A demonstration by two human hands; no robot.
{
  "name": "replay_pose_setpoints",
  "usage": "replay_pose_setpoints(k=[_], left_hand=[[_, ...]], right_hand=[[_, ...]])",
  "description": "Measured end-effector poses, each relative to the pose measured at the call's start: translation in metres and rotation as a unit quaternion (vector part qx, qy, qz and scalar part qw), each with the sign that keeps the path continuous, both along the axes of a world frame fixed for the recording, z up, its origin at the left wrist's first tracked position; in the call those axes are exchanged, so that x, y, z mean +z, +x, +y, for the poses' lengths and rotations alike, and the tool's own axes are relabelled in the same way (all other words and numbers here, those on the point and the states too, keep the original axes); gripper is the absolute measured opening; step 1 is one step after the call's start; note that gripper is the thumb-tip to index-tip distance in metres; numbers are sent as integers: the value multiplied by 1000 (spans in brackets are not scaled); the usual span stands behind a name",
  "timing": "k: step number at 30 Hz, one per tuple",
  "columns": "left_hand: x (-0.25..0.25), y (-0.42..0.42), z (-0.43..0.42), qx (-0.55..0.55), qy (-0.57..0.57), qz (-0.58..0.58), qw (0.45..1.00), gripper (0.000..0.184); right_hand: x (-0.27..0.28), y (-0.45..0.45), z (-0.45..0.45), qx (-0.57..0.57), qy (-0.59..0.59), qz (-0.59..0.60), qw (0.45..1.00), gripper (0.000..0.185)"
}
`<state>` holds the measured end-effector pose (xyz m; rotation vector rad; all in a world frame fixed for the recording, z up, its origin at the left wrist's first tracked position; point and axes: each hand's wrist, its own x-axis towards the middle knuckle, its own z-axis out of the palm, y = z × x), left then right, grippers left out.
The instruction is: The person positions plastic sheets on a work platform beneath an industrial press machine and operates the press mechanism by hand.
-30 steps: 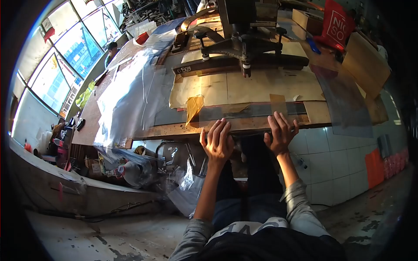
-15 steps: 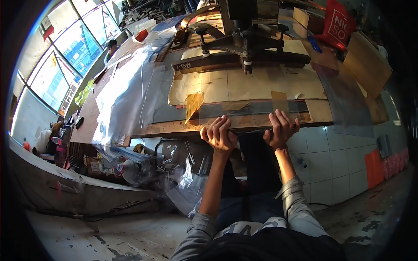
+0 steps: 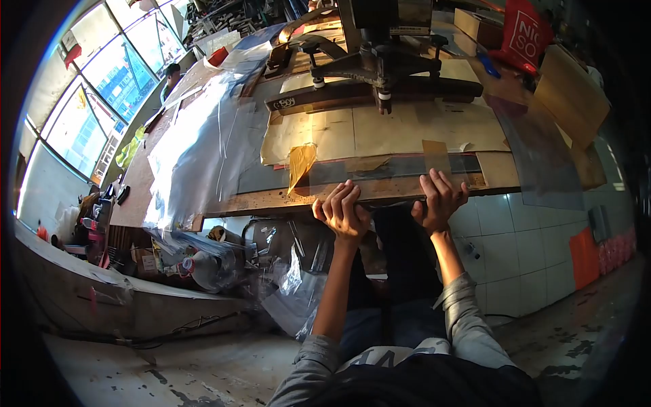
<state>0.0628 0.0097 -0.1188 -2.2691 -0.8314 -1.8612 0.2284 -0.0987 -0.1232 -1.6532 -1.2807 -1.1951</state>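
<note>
Two hands (image 3: 344, 211) (image 3: 437, 202), one lettered bag (image 3: 526, 39)

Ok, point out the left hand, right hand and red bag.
left hand (image 3: 346, 214): head view, back of hand
right hand (image 3: 439, 203): head view, back of hand
red bag (image 3: 523, 35): head view, printed front

1. Reads "NIC" over "SO", white, framed in white, on red bag (image 3: 524, 41).
2. Reads "BOY", with unclear leading mark, in white on dark crossbar (image 3: 339, 97).
3. Bears large lettering, partly covered, not legible, on shirt front (image 3: 397, 354).

Red bag (image 3: 522, 42); bright windows (image 3: 121, 76)
</note>
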Motion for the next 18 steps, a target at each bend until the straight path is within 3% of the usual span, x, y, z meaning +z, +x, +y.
replay_pose_setpoints(k=[18], left_hand=[[0,1,0,1,-6,-4,1000,26]], right_hand=[[2,0,-1,-2,-4,-4,1000,43]])
